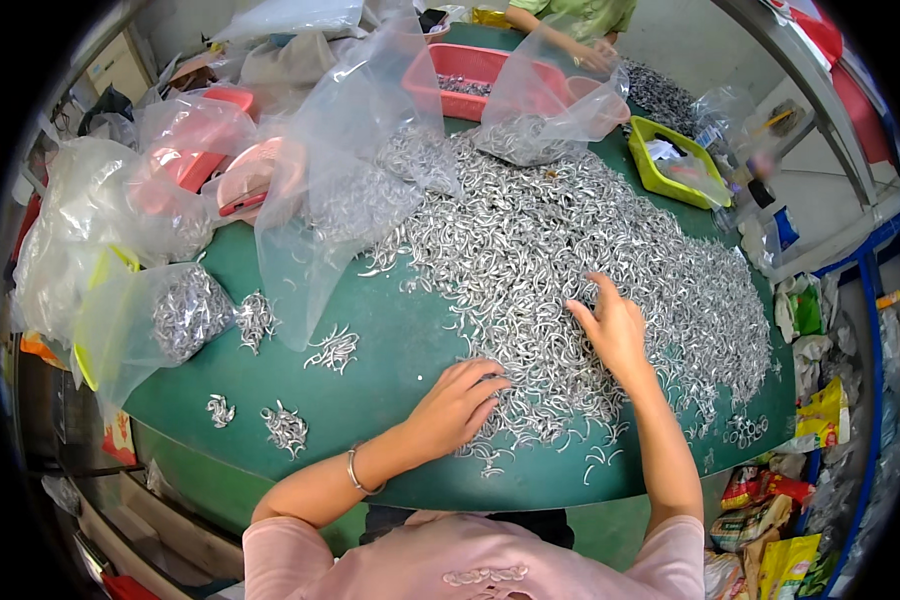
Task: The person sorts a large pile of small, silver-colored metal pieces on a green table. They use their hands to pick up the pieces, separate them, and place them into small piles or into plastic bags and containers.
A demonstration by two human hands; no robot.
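Observation:
A wide heap of small curved silver metal pieces [570, 230] covers much of the green table [390, 300]. My left hand [455, 408] rests at the heap's near left edge, fingers a little apart and bent over the pieces; its palm side is hidden. Above the middle of the heap is my right hand [610, 325], thumb and forefinger spread with nothing seen between them; its other fingers are partly hidden. To the left lie small separate piles of the same pieces, among them a near pile [286, 430] and a farther pile [333, 350].
Clear plastic bags of pieces, one at the left [190, 312], stand around the heap. A red basin [480, 62] and a yellow-green basket [675, 165] sit farther back. Across the table is another person's hand [595, 55]. Coloured packages [825, 415] hang at the right.

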